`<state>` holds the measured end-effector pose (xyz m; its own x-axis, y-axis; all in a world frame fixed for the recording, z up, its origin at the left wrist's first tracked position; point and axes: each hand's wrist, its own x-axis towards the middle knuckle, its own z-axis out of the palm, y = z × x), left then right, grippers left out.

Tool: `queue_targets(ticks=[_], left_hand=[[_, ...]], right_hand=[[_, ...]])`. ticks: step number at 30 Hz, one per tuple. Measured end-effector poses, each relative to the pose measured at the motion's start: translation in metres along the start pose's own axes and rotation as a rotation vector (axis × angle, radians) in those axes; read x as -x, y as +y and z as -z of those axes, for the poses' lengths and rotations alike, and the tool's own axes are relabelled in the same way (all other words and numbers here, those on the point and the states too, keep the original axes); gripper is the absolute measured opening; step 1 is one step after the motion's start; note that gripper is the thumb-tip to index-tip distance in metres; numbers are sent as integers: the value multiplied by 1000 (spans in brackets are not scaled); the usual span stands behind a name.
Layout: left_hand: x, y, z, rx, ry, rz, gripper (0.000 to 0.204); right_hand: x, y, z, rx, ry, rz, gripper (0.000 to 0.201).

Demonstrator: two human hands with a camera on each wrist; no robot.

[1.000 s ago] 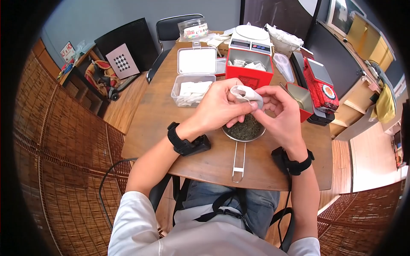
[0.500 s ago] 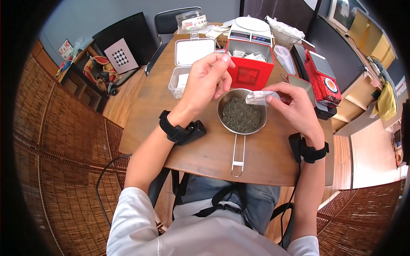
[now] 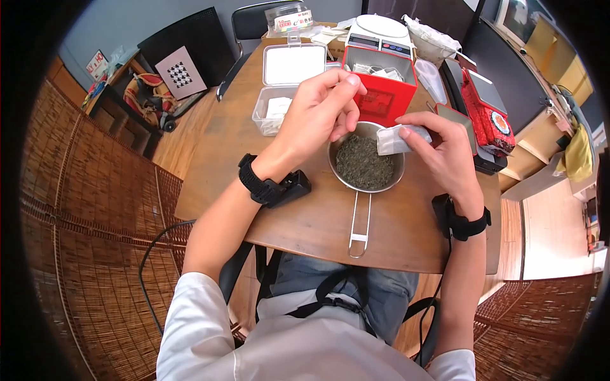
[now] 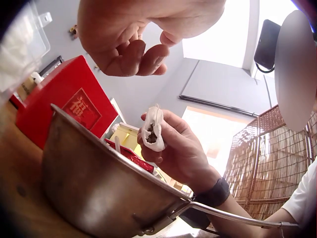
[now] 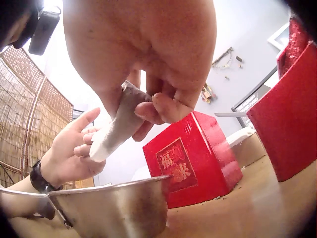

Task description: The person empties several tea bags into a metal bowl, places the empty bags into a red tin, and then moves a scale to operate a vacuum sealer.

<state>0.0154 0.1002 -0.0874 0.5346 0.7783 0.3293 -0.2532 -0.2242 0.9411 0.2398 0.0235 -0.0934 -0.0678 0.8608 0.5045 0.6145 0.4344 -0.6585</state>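
My right hand [image 3: 441, 149] pinches a small white tea bag [image 3: 393, 140] between thumb and fingers, above the right rim of a metal pan. In the left wrist view the mouth of the bag [image 4: 152, 130] faces the camera, with dark leaf bits inside. The steel pan [image 5: 116, 208] stands on the table with its wire handle toward me. Dried, dark green leaves [image 3: 365, 164] cover its bottom. Over the pan's left side hovers my left hand [image 3: 318, 111], fingers loosely bent and nothing visible in them; its thumb is apart from the fingers in the right wrist view.
Behind the pan stands a red box [image 3: 383, 98] with white bags inside. An open clear plastic box [image 3: 264, 124] holds white bags on the left. Farther back is a white kitchen scale [image 3: 378, 32]; a red package [image 3: 486, 117] lies at right.
The hands were together at the tea bag over the pan, then parted. The right hand kept the bag and drew right; the left moved up and left. Lately the bag has turned a little.
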Motion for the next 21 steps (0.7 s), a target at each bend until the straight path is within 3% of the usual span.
queue_targets(ticks=[15, 17, 21], left_hand=[[1, -2, -2, -119, -8, 0, 34], [1, -2, -3, -142, -12, -2, 34], [0, -3, 0, -89, -22, 2, 29]], right_hand=[[-1, -6, -3, 100, 41, 106, 11], [-2, -7, -6, 75, 131, 136, 12], [-3, -3, -3, 108, 91, 135, 11]])
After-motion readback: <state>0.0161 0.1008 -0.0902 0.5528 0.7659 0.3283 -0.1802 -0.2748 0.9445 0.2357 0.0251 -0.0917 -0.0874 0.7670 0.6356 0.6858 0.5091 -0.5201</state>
